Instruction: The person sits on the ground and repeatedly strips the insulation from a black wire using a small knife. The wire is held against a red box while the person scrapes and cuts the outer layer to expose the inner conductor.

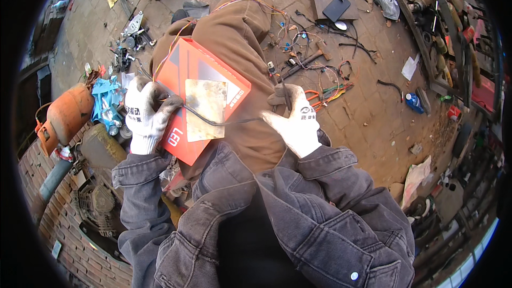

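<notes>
A dark cable (234,122) runs between my hands and sags slightly over my lap. My left hand (144,114), in a white work glove with grey fingertips, is closed on one part of it. My right hand (294,120), gloved the same way, pinches the other part, and a dark length sticks up from its fingers. Under the cable lies a red-orange box (173,72), tilted across my thighs, with a stained tan square sheet (205,106) on top. Thin coloured wires (176,48) rise from near my left hand and pass over my trouser leg.
On the paving to the right lie a hammer (312,61), tangled wires (298,37) and a dark phone (336,7) on a box. An orange gas cylinder (69,112) and blue plastic bag (108,101) stand left. A metal rack (440,37) holds clutter at far right.
</notes>
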`<state>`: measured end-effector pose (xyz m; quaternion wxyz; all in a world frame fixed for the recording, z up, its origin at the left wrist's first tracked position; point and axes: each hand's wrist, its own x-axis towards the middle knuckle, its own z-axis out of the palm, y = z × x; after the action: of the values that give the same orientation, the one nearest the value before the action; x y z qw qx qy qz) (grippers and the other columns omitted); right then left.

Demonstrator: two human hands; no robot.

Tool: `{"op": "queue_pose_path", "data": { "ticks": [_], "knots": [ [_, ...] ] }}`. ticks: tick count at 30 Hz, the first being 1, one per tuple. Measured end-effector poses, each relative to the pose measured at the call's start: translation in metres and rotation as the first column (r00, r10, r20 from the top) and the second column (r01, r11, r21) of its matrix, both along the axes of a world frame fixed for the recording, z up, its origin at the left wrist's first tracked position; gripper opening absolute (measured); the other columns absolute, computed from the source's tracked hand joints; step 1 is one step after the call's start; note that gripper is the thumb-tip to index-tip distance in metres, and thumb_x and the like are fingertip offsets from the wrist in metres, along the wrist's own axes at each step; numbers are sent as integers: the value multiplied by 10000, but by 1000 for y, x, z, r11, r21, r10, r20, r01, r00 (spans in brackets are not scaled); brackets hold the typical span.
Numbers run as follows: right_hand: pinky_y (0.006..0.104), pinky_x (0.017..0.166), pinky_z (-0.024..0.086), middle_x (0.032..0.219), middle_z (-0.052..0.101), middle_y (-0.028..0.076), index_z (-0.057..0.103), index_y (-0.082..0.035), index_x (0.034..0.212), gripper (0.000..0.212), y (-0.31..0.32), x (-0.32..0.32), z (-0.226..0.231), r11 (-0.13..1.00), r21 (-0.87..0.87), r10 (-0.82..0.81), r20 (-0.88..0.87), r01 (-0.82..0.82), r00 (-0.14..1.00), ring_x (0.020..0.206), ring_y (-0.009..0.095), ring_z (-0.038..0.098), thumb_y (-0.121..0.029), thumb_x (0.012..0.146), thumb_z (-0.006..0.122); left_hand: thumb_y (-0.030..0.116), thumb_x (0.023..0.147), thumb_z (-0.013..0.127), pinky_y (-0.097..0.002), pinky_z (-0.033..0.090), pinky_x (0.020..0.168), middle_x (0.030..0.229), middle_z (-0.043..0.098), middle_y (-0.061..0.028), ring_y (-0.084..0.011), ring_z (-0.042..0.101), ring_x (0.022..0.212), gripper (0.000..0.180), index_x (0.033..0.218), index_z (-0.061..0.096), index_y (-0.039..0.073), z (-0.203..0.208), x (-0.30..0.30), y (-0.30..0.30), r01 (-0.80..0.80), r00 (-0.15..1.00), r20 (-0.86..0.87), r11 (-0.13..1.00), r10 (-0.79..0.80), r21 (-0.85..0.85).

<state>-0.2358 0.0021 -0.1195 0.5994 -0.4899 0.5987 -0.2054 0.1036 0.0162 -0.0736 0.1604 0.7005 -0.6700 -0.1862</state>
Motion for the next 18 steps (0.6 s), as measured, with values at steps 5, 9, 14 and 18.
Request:
{"op": "queue_pose_path", "data": {
  "ticks": [5,9,14,18],
  "knots": [
    [377,958,552,1151,727,135,532,-12,1370,706,-1,4,0,985,-11,165,-196,-171,967,1065,266,713,-246,804,882,356,727,901,-442,441,709,844,547,-97,-306,553,808,393,806,639,74,0,1,1,-27,999,36,999,26,28],
    [422,942,548,1151,728,159,546,-41,1369,674,1,8,-1,972,-53,202,-307,-229,930,1059,344,714,-338,836,833,367,728,902,-437,439,698,850,546,-99,-302,553,797,403,807,640,71,0,1,0,-34,999,25,999,33,38],
    [393,882,559,1067,728,123,594,-40,1309,560,-2,4,8,988,-29,144,-189,-152,971,958,280,719,-249,838,811,345,727,899,-425,439,677,848,539,-92,-292,550,772,388,805,639,67,0,1,0,-28,1000,10,1000,28,13],
    [323,828,559,972,703,61,626,-22,1237,465,4,-1,23,993,24,118,-162,-116,980,880,150,678,-128,822,808,311,722,890,-413,442,678,848,529,-88,-280,545,772,368,800,628,65,-1,0,1,-73,995,-69,997,74,22]
  ]
}}
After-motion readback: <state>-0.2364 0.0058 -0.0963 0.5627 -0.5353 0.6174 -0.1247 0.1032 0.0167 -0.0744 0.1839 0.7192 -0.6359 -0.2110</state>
